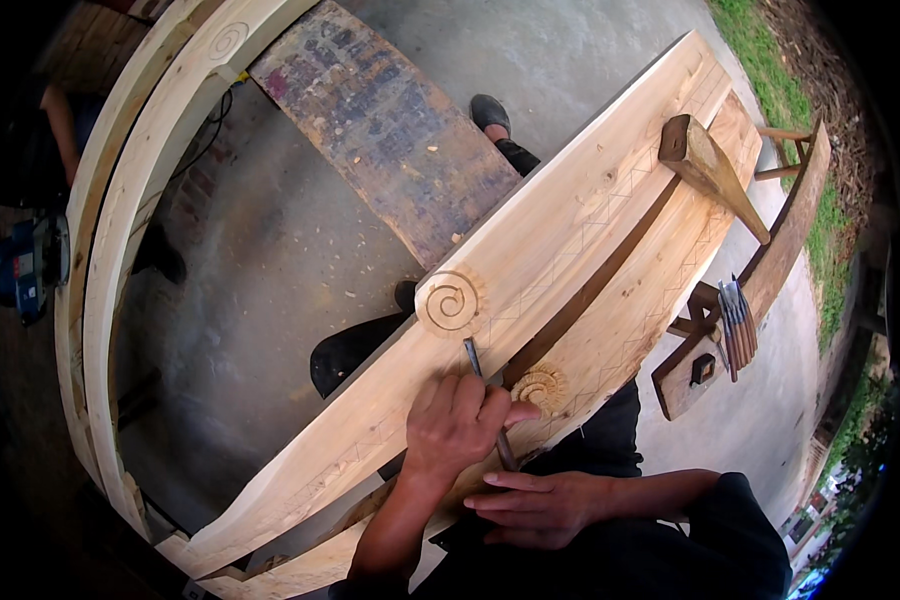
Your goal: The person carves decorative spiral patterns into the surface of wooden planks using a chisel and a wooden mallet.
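My left hand (455, 420) is closed around a carving chisel (472, 352) with a narrow metal blade. The blade tip points away from me, resting at or just above a pale wooden plank (560, 250), near a spiral carving (452, 302). My right hand (540, 508) lies with fingers stretched beside the butt of the chisel's handle (506, 453), not wrapped round it. Whether the palm touches the butt is hard to tell. A second, more deeply cut spiral (542, 388) is on the nearer plank (640, 310), close to my left thumb. Pencilled zigzag lines run along both planks.
A wooden mallet (715, 175) rests across the planks at right. Several chisels (738, 330) and a small black block (703, 369) lie on a low bench (682, 385). A paint-stained board (380, 130) extends behind. Curved beams (135, 200) stand left, near another person's arm (60, 130) and a blue power tool (35, 265).
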The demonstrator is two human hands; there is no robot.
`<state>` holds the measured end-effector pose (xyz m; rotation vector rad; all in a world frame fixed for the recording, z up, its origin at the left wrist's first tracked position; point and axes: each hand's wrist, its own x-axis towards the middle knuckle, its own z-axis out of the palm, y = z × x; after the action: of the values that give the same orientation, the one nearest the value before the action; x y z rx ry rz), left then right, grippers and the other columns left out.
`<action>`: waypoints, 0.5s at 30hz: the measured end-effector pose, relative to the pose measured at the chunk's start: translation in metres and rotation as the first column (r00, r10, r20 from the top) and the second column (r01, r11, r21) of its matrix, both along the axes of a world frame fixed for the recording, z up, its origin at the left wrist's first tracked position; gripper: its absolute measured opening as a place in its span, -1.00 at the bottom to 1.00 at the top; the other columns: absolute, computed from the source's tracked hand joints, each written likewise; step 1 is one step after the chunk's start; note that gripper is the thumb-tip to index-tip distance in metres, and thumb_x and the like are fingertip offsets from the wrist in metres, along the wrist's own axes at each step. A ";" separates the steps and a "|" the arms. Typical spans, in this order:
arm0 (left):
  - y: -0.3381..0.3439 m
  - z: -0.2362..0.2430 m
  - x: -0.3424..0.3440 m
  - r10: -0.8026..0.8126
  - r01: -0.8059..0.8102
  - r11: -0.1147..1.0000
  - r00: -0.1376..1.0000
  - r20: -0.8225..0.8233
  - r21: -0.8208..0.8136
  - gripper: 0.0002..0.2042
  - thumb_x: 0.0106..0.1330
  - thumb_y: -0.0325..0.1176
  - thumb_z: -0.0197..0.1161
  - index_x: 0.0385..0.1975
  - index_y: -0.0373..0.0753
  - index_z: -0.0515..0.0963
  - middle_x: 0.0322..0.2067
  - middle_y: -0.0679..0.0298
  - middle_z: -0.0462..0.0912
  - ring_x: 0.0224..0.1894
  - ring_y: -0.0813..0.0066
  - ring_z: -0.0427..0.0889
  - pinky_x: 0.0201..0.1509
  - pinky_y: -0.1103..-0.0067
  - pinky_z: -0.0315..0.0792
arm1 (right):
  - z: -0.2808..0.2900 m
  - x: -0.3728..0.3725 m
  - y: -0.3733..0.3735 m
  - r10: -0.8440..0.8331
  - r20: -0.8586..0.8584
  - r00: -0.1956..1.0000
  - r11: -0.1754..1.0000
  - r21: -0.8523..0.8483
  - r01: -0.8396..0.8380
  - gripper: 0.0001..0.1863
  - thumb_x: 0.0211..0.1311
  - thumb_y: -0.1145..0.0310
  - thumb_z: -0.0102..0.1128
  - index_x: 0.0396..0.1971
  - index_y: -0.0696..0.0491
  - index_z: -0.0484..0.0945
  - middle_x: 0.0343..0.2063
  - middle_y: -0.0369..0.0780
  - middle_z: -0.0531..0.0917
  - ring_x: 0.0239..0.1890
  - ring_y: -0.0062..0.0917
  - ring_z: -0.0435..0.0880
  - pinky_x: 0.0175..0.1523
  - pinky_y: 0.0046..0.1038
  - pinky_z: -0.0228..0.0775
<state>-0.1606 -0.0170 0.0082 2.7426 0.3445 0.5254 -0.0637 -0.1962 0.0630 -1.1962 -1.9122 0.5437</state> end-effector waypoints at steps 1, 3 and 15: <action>0.000 0.000 0.000 0.000 0.000 1.000 1.000 -0.002 -0.001 -0.46 0.42 0.20 0.47 -0.54 -0.05 0.38 -0.50 0.36 0.26 -0.52 0.40 0.42 -0.45 0.44 0.24 | 0.000 0.001 -0.001 0.001 0.006 1.000 1.000 -0.003 -0.001 -0.78 0.40 0.30 0.43 -0.21 0.17 0.79 0.08 0.05 0.79 0.41 -0.09 0.68 0.68 0.09 0.37; 0.000 0.001 0.001 0.001 -0.001 1.000 1.000 -0.008 -0.001 -0.46 0.43 0.19 0.47 -0.54 -0.04 0.37 -0.50 0.35 0.26 -0.51 0.40 0.43 -0.44 0.44 0.24 | -0.002 -0.001 -0.007 0.012 0.039 0.999 1.000 -0.014 -0.011 -0.76 0.42 0.31 0.38 -0.04 0.09 0.80 0.07 -0.02 0.81 0.41 -0.13 0.71 0.65 0.13 0.39; 0.001 0.001 0.006 0.003 0.000 0.998 0.999 0.037 -0.066 -0.46 0.30 0.11 0.55 -0.58 -0.10 0.36 -0.55 0.29 0.21 -0.53 0.27 0.42 -0.43 0.36 0.28 | -0.002 -0.014 -0.014 0.012 -0.098 0.995 0.999 0.036 -0.009 -0.55 0.48 0.02 0.48 -0.51 0.03 0.63 -0.02 -0.02 0.83 0.38 -0.12 0.74 0.59 0.15 0.46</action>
<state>-0.1543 -0.0161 0.0095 2.6653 0.3483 0.5544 -0.0779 -0.2104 0.0605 -1.1176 -1.8383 0.5621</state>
